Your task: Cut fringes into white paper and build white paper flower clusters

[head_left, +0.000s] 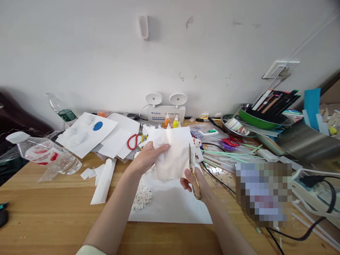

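Note:
My left hand (145,157) pinches a square piece of white paper (174,159) at its left side, thumb on top. The paper is held up over a larger white sheet (172,205) on the table. In my right hand (195,180) is a pair of gold-handled scissors (191,166), blades pointing up along the paper's right edge. The blades look closed; whether they touch the paper I cannot tell. Beside my left wrist, a heap of small white bits (142,196) lies on the sheet.
To the left stand a water bottle (50,152) and paper scraps (102,184). Behind are red-handled scissors (135,138), an orange bottle (166,121) and a yellow bottle (175,122). At right lie a hot glue gun (198,148), straws (223,156) and a green bowl of markers (260,118).

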Motion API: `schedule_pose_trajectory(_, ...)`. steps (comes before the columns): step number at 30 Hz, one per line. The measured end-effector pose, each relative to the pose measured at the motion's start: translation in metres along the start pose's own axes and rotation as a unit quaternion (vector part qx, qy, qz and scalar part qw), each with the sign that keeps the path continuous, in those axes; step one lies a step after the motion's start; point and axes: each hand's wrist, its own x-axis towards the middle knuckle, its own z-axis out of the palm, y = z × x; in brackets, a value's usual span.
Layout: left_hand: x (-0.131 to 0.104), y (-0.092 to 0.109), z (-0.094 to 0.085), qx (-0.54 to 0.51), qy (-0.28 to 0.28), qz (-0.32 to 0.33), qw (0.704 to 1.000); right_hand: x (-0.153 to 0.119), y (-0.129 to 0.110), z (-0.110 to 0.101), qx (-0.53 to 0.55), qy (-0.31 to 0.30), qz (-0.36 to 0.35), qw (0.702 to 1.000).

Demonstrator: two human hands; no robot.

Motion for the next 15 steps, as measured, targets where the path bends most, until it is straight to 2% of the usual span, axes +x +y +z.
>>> schedule_pose_trajectory(4,0.0,0.002,0.0,0.0,0.004,0.025,1.0,0.001,-0.002,-0.001,0.013,-0.008,-0.001,1.0)
schedule_pose_trajectory(15,-0.003,0.002,-0.002,0.046,0.02,-0.009,0.999,0.0,-0.01,-0.004,0.008,-0.045,-0.002,0.999)
